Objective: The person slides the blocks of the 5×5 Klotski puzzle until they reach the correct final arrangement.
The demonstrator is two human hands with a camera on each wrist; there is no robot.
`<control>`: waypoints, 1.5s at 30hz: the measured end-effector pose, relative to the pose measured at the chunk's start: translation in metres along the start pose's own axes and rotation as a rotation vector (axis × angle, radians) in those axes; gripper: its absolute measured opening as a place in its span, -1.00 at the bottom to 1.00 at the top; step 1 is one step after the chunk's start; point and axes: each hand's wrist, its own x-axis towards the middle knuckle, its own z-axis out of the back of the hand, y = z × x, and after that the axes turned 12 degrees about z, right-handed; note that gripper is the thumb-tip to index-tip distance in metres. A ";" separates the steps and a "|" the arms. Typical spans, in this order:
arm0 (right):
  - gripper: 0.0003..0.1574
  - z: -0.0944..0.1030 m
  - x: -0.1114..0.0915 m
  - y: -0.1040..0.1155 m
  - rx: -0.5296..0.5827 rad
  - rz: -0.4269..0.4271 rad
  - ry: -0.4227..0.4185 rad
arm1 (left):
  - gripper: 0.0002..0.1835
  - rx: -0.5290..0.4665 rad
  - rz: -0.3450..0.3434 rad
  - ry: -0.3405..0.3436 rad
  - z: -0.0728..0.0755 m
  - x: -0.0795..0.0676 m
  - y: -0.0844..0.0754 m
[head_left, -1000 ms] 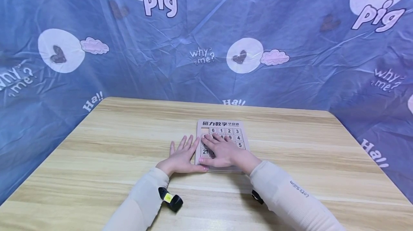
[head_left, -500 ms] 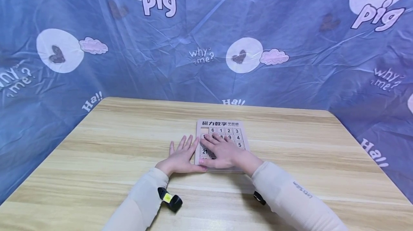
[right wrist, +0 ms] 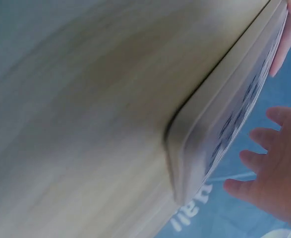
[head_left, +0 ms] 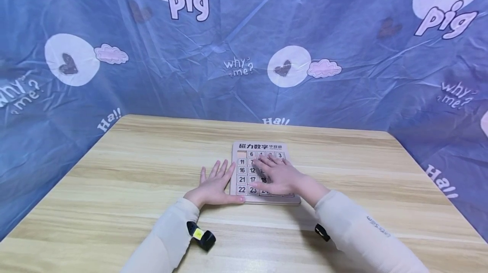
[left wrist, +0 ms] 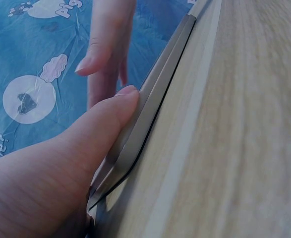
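A number sliding puzzle [head_left: 263, 199] with a pale frame and numbered square tiles lies flat on the table. Its top-left cell has no tile; 6 sits to the right of that cell and 11 below it. My left hand [head_left: 214, 188] rests with spread fingers against the board's left edge, its thumb [left wrist: 105, 114] at the near-left corner. Over the tiles is my right hand [head_left: 280, 177], fingers spread and straight, covering several numbers in the middle and right columns. In the right wrist view that hand [right wrist: 279, 163] shows apart from the board's face, holding nothing.
The wood-grain table [head_left: 126, 171] extends around the board on all sides. Behind it hangs a blue patterned cloth [head_left: 213, 95]. A black wrist camera [head_left: 206, 239] is strapped on the left sleeve.
My right hand has moved to the right and come up off the board, uncovering tiles in the left columns such as 16, 12, 17 and 22. The left hand stays put.
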 end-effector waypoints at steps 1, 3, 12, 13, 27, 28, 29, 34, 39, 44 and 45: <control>-0.07 0.000 -0.002 -0.003 0.006 -0.002 -0.005 | 0.16 -0.002 -0.001 -0.002 0.000 0.000 0.000; -0.07 -0.001 -0.007 -0.009 0.018 -0.011 -0.018 | 0.16 -0.005 -0.001 -0.001 0.000 0.000 -0.001; -0.01 -0.007 -0.027 -0.035 0.079 -0.076 -0.032 | 0.16 0.003 0.004 0.003 -0.001 0.000 0.000; 0.00 -0.007 -0.028 -0.037 0.082 -0.083 -0.032 | 0.16 0.003 0.005 0.005 -0.002 0.000 0.000; -0.01 -0.009 -0.028 -0.040 0.074 -0.094 -0.038 | 0.16 -0.008 -0.005 -0.004 -0.001 -0.001 -0.001; -0.01 -0.009 -0.027 -0.040 0.071 -0.093 -0.037 | 0.17 -0.008 -0.005 -0.004 -0.001 -0.001 -0.002; -0.01 -0.009 -0.027 -0.040 0.069 -0.094 -0.036 | 0.17 -0.011 -0.004 -0.004 -0.001 -0.001 -0.001; -0.01 -0.008 -0.025 -0.038 0.064 -0.094 -0.035 | 0.17 -0.017 -0.001 -0.006 -0.001 -0.002 -0.001; -0.01 -0.007 -0.024 -0.036 0.059 -0.081 -0.041 | 0.17 -0.012 0.003 -0.007 -0.001 -0.002 -0.001; -0.01 -0.006 -0.022 -0.034 0.064 -0.078 -0.039 | 0.17 -0.002 0.006 -0.007 -0.002 -0.001 -0.001; -0.01 -0.006 -0.021 -0.033 0.067 -0.079 -0.039 | 0.17 -0.002 0.008 -0.006 -0.002 -0.002 -0.001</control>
